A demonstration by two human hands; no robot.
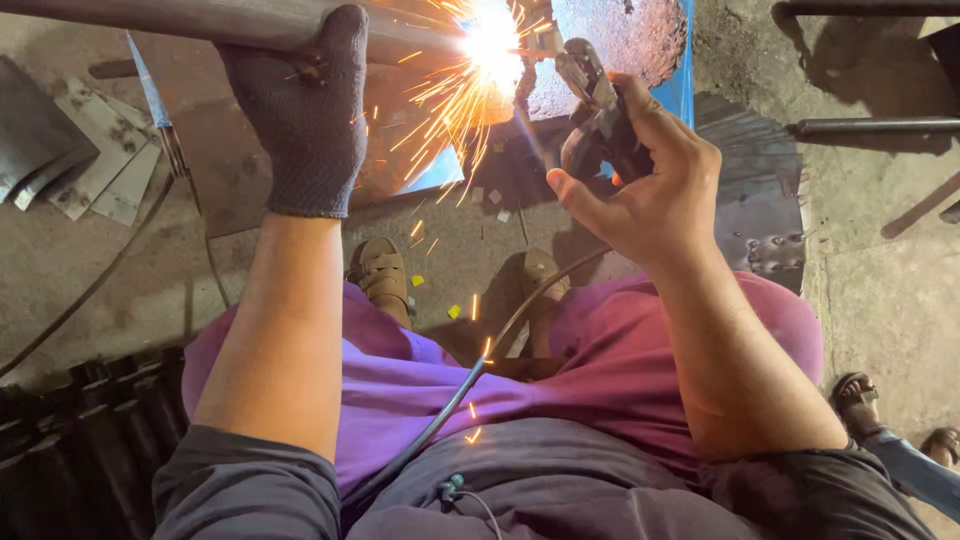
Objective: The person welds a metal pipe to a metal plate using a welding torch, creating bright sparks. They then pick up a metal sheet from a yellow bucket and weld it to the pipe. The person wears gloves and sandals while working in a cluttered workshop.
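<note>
My left hand (305, 110), in a dark knitted glove, grips a long grey metal bar (180, 20) that runs across the top of the view. My bare right hand (640, 180) is closed around a welding electrode holder (592, 100), whose tip points at the bar. A bright white arc (492, 40) burns where the tip meets the bar, and orange sparks spray downward from it. A black cable (470, 380) runs from the holder down over my purple-clad lap.
Flat grey metal pieces (85, 165) lie on the concrete floor at left. Dark tubes (90, 430) lie stacked at lower left. A perforated dark metal sheet (760, 220) sits at right, pipes (870, 127) beyond it. Another person's sandalled foot (860, 395) shows at lower right.
</note>
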